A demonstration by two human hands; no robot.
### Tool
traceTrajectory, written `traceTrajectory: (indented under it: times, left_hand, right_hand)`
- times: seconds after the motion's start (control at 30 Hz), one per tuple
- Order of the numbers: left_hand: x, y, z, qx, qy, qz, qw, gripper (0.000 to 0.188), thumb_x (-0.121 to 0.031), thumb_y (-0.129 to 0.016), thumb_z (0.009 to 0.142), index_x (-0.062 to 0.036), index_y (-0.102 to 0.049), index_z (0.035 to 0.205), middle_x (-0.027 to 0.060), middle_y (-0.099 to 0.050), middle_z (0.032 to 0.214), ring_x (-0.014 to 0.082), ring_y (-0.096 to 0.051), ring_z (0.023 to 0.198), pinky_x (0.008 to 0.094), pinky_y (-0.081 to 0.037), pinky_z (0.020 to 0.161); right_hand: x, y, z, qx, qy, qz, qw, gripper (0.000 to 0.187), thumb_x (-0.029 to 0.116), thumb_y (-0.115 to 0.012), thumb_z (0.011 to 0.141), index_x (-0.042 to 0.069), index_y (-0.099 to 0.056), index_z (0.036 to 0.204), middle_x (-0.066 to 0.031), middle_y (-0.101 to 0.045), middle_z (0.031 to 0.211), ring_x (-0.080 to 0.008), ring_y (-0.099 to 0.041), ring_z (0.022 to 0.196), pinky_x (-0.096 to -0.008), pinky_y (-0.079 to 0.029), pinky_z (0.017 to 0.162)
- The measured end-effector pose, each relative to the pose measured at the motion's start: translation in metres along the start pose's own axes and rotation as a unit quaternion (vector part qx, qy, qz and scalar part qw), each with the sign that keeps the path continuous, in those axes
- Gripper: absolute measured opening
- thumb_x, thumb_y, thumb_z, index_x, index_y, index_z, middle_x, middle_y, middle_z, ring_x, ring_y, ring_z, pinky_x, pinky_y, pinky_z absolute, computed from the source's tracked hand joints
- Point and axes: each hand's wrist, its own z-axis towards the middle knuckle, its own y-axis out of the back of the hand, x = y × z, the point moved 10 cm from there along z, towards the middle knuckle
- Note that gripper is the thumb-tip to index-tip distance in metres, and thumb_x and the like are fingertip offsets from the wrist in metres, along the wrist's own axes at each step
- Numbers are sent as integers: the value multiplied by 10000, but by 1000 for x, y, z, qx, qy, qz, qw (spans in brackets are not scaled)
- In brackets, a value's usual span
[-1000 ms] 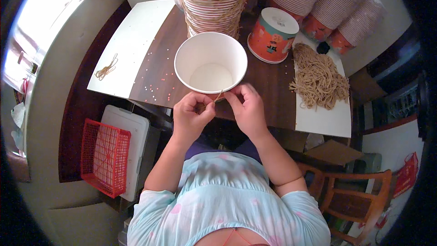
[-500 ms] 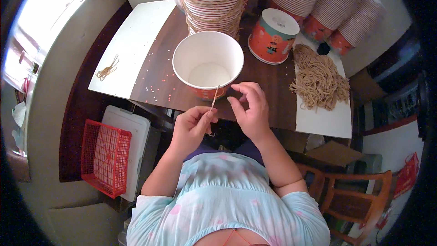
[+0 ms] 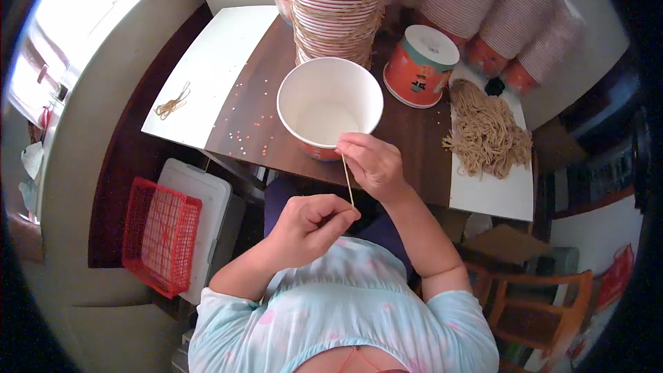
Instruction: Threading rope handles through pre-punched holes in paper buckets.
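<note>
A thin tan cord point(image 3: 348, 179) runs taut between my two hands. My left hand point(image 3: 309, 226) is closed, pinching its lower end close to my body. Higher up, the fingertips of my right hand point(image 3: 375, 166) pinch the other end, just at the near rim of a paper bucket. That bucket point(image 3: 330, 100), white inside and orange outside, stands upright at the table's near edge. Whether the cord passes through the bucket's wall or my right fingers touch the rim, I cannot tell.
Behind the bucket rises a tall stack of nested buckets point(image 3: 338, 14) with cords hanging on them. An upturned orange bucket point(image 3: 419, 72) and a heap of tan cords point(image 3: 487, 128) lie right. More wrapped stacks point(image 3: 511, 21) stand behind. A red basket point(image 3: 162, 235) is at lower left.
My left hand has drawn down toward my body, and the cord is now stretched. My right hand, open before, has closed on the cord's upper end.
</note>
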Motion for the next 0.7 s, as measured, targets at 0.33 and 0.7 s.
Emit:
traceTrajectory:
  times: [0.33,0.7]
  left_hand:
    - [45,71,-16,83,152,-41,984,288,-201,-610,908,12,-622,1101,-4,-631,821,53,-542,692,206,-454,601]
    - [34,127,-15,-53,127,-45,990,258,-232,-593,911,-14,-656,791,-40,-510,603,34,-438,548,195,-327,480]
  right_hand:
    - [-41,56,9,134,-114,84,981,173,-48,-668,746,41,-598,876,-108,-653,910,-245,-650,839,-309,-523,741]
    - [-66,89,9,332,-237,-32,913,561,114,-777,664,55,-553,1175,-101,-547,1210,-201,-538,1094,-333,-437,918]
